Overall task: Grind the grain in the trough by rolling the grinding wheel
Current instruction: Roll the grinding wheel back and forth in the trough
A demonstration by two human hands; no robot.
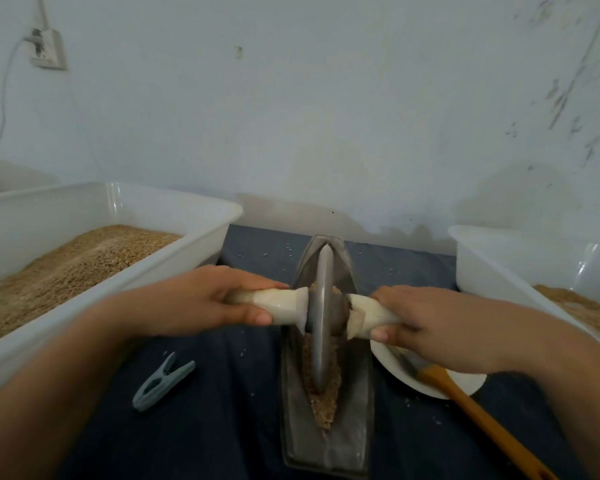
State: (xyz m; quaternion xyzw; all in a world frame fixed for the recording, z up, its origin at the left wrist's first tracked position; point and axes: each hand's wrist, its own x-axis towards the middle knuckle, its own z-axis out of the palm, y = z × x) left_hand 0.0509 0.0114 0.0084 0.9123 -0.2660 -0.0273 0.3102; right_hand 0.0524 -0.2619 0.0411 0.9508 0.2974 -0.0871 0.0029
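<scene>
Wheel (321,317) is stood upright in the trough (326,441) on the table (222,410), its rim sunk in the grain (326,403). Each white handle end is gripped, the left hand (201,299) and right hand (426,327) with fingers curled around it. A peg (161,381) is seen left of the trough.

My work surface is covered by a dark blue cloth (222,427). On it sit the metal trough (329,441), a grey clothes peg (163,382), a white plate (430,384), and two white plastic tubs, one at my left (118,271), one at my right (520,271). Stray grains (277,250) dot the cloth.
</scene>
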